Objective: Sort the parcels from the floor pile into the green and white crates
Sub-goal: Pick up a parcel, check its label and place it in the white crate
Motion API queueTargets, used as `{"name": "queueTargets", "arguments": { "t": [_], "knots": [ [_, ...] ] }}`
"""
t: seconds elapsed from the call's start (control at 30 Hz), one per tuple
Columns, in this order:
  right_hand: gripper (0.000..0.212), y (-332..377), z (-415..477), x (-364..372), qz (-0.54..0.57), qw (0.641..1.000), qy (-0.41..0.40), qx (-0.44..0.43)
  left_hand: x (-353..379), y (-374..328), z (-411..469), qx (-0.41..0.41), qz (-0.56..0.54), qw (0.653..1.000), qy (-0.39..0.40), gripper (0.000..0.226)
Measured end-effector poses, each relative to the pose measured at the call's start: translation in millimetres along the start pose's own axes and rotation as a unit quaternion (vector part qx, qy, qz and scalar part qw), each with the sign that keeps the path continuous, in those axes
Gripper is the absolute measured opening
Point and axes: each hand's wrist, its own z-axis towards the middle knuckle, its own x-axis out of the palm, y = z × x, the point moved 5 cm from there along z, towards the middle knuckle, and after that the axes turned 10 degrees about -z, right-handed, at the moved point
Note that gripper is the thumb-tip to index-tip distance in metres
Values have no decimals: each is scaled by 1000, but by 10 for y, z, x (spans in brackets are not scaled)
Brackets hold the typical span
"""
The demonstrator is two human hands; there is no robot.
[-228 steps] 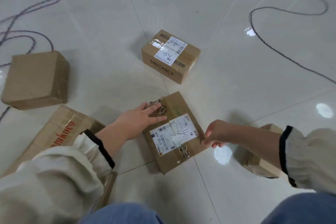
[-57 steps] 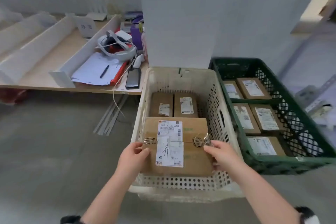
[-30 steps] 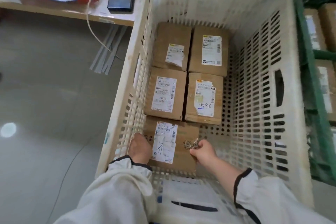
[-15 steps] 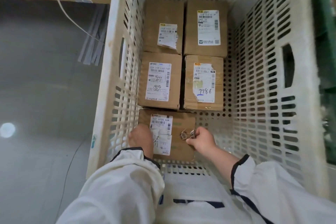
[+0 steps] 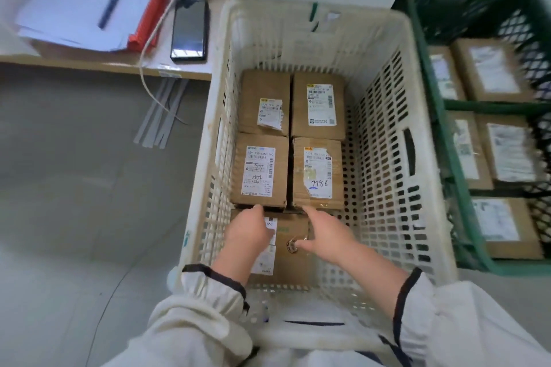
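A brown cardboard parcel (image 5: 293,264) with a white label lies flat at the near end of the white crate (image 5: 384,188), right behind two other boxes. My left hand (image 5: 250,232) rests on its top over the label, fingertips at the far edge. My right hand (image 5: 325,235) lies on the parcel's right part, index finger stretched to the far edge and thumb by a tape ring. Several labelled parcels (image 5: 264,171) fill the crate's back. The green crate (image 5: 512,267) stands to the right with several parcels (image 5: 504,226) inside.
A low wooden desk (image 5: 104,64) at the upper left carries papers, a pen, a red folder and a black phone (image 5: 189,30). A pale cable (image 5: 149,80) hangs over its edge. Grey floor (image 5: 89,188) lies left of the white crate.
The parcel went from the floor into the white crate. In the last half second my hands moved from its sides onto its top, fingers reaching the far edge.
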Motion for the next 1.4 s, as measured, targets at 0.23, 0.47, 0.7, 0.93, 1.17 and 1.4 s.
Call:
{"name": "queueTargets", "arguments": {
  "t": [0.23,0.47,0.7,0.93,1.17,1.4],
  "knots": [
    [92,308,-947,-1097,-98,980,-157,-73,-1078,-405,-956,163,20,977,-136,71],
    [104,509,-1674,-1948,-207,940,-262,-72,-2010,-332,-1813,211,69,942,-251,84],
    [99,843,-1958,-2305,-234,913,-294,-158,-2204,-24,-2284,112,67,930,-344,84],
    [96,1170,-2126,-2241,-290,874,-257,-291,-1790,215,-2819,-9,-2,918,-397,83],
    [96,1785,-2454,-1574,-355,781,-217,-465,-937,573,-3684,-171,-95,875,-442,84],
    [96,2319,-3405,-265,-394,677,-146,-605,463,1204,-5235,-366,-178,789,-461,84]
  ]
}}
